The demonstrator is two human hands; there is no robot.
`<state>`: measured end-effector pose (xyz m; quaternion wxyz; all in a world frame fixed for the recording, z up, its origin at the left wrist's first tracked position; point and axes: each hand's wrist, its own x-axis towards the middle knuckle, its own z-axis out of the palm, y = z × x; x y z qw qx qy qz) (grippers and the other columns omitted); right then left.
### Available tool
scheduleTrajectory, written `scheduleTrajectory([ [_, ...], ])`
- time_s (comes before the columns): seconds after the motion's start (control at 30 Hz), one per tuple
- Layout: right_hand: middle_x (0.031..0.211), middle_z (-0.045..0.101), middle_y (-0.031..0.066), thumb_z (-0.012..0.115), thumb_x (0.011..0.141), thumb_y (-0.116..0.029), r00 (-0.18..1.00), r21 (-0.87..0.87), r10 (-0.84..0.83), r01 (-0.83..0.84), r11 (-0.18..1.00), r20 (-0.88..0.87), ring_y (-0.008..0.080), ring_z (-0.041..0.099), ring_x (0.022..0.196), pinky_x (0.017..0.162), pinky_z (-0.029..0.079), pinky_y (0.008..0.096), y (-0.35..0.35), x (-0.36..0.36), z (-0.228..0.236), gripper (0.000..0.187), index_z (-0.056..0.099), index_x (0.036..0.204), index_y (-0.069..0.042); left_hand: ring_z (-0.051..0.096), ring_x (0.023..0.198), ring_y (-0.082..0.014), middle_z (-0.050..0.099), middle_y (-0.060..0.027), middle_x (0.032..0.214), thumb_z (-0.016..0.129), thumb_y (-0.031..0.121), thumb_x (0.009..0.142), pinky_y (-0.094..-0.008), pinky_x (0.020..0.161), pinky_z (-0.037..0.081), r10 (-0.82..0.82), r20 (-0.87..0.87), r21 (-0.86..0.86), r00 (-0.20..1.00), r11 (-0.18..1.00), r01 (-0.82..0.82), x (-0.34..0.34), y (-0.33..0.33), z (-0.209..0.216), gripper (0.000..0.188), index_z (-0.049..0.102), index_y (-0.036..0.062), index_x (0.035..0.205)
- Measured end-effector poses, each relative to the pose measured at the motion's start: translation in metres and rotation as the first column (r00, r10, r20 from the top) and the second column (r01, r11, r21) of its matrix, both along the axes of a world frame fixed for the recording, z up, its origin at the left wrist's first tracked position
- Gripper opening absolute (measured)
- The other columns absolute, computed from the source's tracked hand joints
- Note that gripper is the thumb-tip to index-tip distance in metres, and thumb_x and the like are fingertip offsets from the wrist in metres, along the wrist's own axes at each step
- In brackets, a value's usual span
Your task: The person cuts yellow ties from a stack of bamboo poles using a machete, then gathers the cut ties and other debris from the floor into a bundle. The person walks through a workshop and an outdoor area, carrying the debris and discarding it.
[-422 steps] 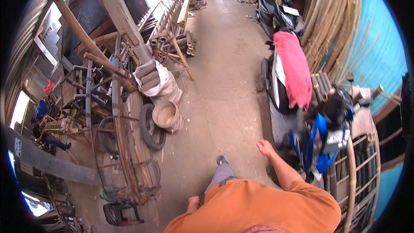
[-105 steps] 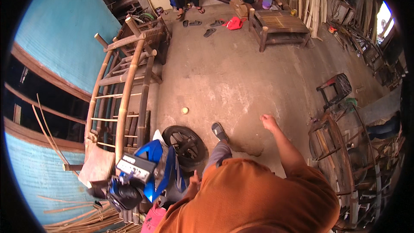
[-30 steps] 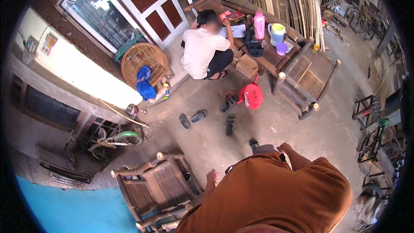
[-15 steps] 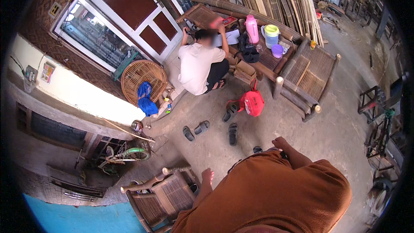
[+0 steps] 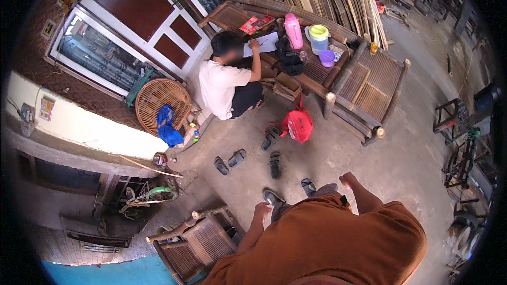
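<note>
My left hand (image 5: 262, 210) hangs at my left side with its fingers loosely bent, and nothing shows in it. It is nearest to a bamboo chair (image 5: 211, 237) on my left. My right hand (image 5: 347, 180) hangs out in front of my right hip, above the bare floor, loosely open, with nothing visible in it. Both hands are apart from any object. Beneath me my feet show in dark sandals (image 5: 308, 186). Ahead lie several loose dark sandals (image 5: 275, 165) and a red bag (image 5: 297, 125) on the concrete floor.
A person (image 5: 224, 79) crouches ahead, one hand on white paper (image 5: 262, 44) on a bamboo bench (image 5: 317, 74). It also bears a pink flask (image 5: 292, 29), a pitcher (image 5: 319, 42) and a purple bowl (image 5: 327, 58). A round rattan chair (image 5: 150, 103), a small bicycle (image 5: 153, 195) and bamboo strips (image 5: 338, 0) stand around.
The view has shifted, so the bench and person sit farther left. My feet have come into sight below me. The crouching person's arm has lowered to the paper.
</note>
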<state>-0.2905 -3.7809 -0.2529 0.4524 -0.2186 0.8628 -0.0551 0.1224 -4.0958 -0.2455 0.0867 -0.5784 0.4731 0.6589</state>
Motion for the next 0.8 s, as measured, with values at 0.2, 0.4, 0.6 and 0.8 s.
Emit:
scheduleTrajectory([
  [0.2, 0.077, 0.068, 0.0231, 0.051, 0.085, -0.036, 0.981, -0.242, -0.171, 0.146, 0.959, -0.086, 0.0358, 0.068, 0.072, 0.073, 0.054, 0.0436, 0.001, 0.008, -0.019, 0.043, 0.070, 0.087, 0.002, 0.039, 0.044, -0.0141, 0.051, -0.0025, 0.062, 0.044, 0.009, 0.091, -0.0296, 0.039, 0.030, -0.158, 0.162, 0.435, 0.974, 0.898, 0.073, 0.019, -0.011, 0.015, 0.034, 0.058, 0.0144, 0.121],
  [0.4, 0.090, 0.068, 0.0253, 0.055, 0.085, -0.036, 0.945, -0.263, -0.327, 0.311, 0.913, -0.019, 0.0364, 0.067, 0.089, 0.082, 0.051, 0.0440, -0.010, 0.028, 0.009, 0.042, 0.071, 0.095, 0.001, 0.040, 0.046, -0.0140, 0.053, -0.0038, 0.067, 0.042, 0.009, 0.089, -0.0331, 0.039, 0.030, -0.338, 0.122, 0.454, 0.933, 0.855, 0.250, -0.018, -0.023, 0.011, 0.036, 0.057, 0.0171, 0.121],
  [0.6, 0.093, 0.067, 0.0254, 0.051, 0.085, -0.040, 0.913, -0.238, -0.408, 0.392, 0.889, -0.020, 0.0386, 0.065, 0.092, 0.084, 0.050, 0.0439, 0.021, 0.053, 0.003, 0.045, 0.071, 0.091, 0.000, 0.054, 0.057, -0.0182, 0.060, -0.0083, 0.074, 0.050, 0.010, 0.083, -0.0366, 0.044, 0.040, -0.648, 0.153, 0.071, 0.746, 0.760, 0.646, -0.102, -0.048, 0.036, 0.034, 0.060, 0.0120, 0.116],
  [0.8, 0.090, 0.069, 0.0237, 0.052, 0.083, -0.041, 0.945, -0.045, -0.326, 0.325, 0.945, -0.013, 0.0356, 0.068, 0.086, 0.077, 0.053, 0.0417, 0.054, 0.076, -0.018, 0.047, 0.070, 0.092, 0.002, 0.065, 0.072, -0.0226, 0.068, -0.0112, 0.088, 0.055, 0.014, 0.080, -0.0376, 0.061, 0.051, -0.642, 0.128, -0.224, 0.756, 0.724, 0.653, -0.145, -0.062, 0.044, 0.030, 0.064, 0.0078, 0.108],
])
